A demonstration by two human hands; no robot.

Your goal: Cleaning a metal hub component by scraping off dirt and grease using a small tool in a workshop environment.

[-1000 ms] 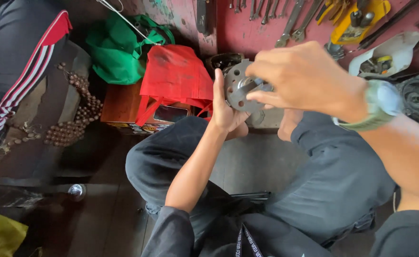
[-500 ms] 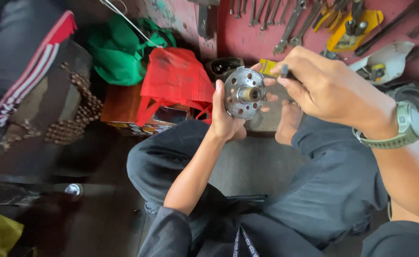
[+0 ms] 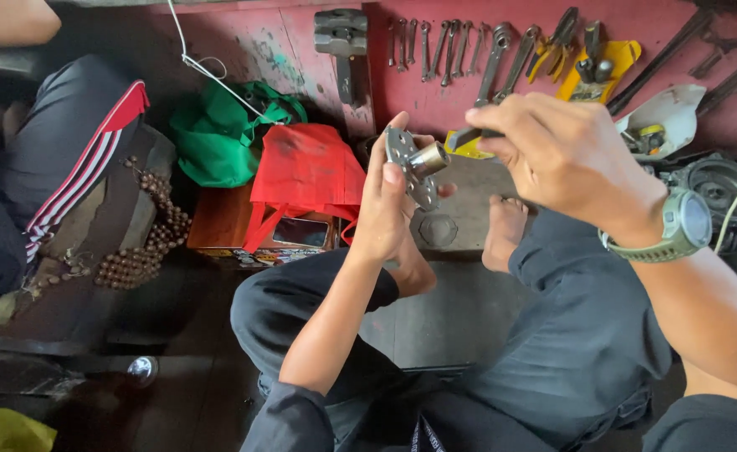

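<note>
A repair workshop is shown. Many wrenches and pliers are hung in a row along the top edge of a worn red wall. Greasy engine parts are laid at the right edge of the dark floor. Work is done sitting on that floor.
</note>
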